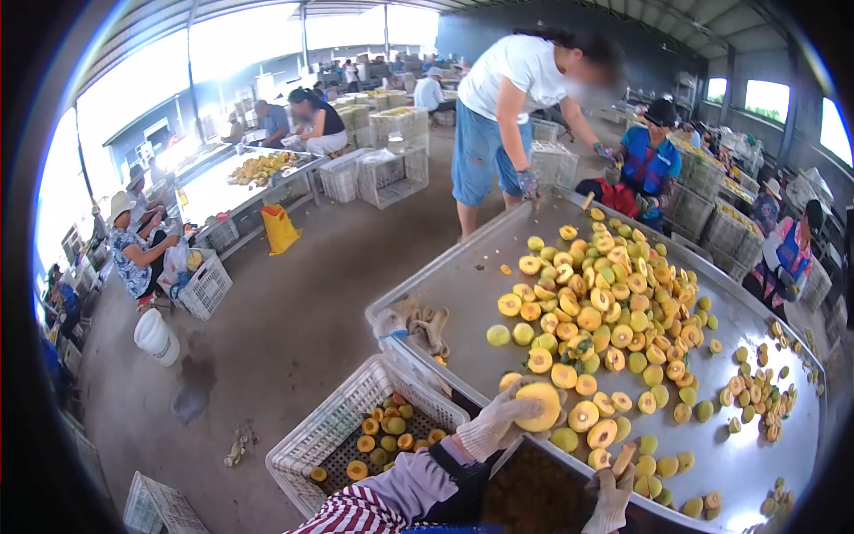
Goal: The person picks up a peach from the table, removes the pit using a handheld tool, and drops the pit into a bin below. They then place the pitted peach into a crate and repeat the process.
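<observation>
My left hand [494, 425], in a pale knitted glove, grips a yellow peach [539, 408] at the near edge of the metal table [454, 294]. My right hand [612, 500], gloved too, is closed around a tan wooden-handled tool [624, 458]; its working end cannot be made out. Just beyond both hands lies a large pile of yellow-green peaches [614, 303], many cut into halves with stone hollows showing. Below my left arm stands a white plastic crate [311, 423] with several peach halves [390, 427] in it.
A crumpled cloth glove [422, 325] lies on the table's left corner. Across the table a standing person [511, 89] leans over, near a seated person in a blue vest [648, 160]. A white bucket [157, 338] and a yellow bag [280, 230] are on the floor at left.
</observation>
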A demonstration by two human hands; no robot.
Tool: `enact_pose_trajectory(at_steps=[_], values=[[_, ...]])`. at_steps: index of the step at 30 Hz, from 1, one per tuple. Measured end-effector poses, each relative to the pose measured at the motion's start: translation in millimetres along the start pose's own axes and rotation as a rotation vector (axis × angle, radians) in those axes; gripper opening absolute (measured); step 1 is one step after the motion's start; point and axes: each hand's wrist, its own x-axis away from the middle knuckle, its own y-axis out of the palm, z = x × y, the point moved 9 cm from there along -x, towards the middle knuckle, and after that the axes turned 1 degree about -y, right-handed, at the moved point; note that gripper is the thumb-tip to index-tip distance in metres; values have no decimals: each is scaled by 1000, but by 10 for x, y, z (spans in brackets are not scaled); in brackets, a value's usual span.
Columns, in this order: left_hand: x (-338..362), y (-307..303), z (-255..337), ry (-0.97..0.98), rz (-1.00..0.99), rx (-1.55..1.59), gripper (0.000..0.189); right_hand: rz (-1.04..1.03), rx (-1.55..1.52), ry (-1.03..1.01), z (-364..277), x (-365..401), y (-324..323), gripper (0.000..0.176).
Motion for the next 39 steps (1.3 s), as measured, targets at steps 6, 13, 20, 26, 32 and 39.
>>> enact_pose_trajectory(at_steps=[6, 13, 20, 26, 32, 39], values=[[-498, 144, -174, 94, -27, 95, 67, -133, 37, 66, -441, 219, 395, 31], [-781, 354, -337, 88, 12, 2, 66, -130, 553, -187, -818, -43, 602, 29], [-1050, 435, -477, 86, -56, -80, 55, -245, 594, -155, -697, -415, 685, 22], [-1241, 372, -516, 163, 17, -296, 60, -326, 131, 309, -502, -478, 710, 31], [-1492, 477, -521, 209, -51, -332, 61, -393, -158, 377, -411, -658, 725, 32], [-1846, 210, -694, 110, 13, -78, 58, -351, -63, 374, -131, -1042, 834, 41]])
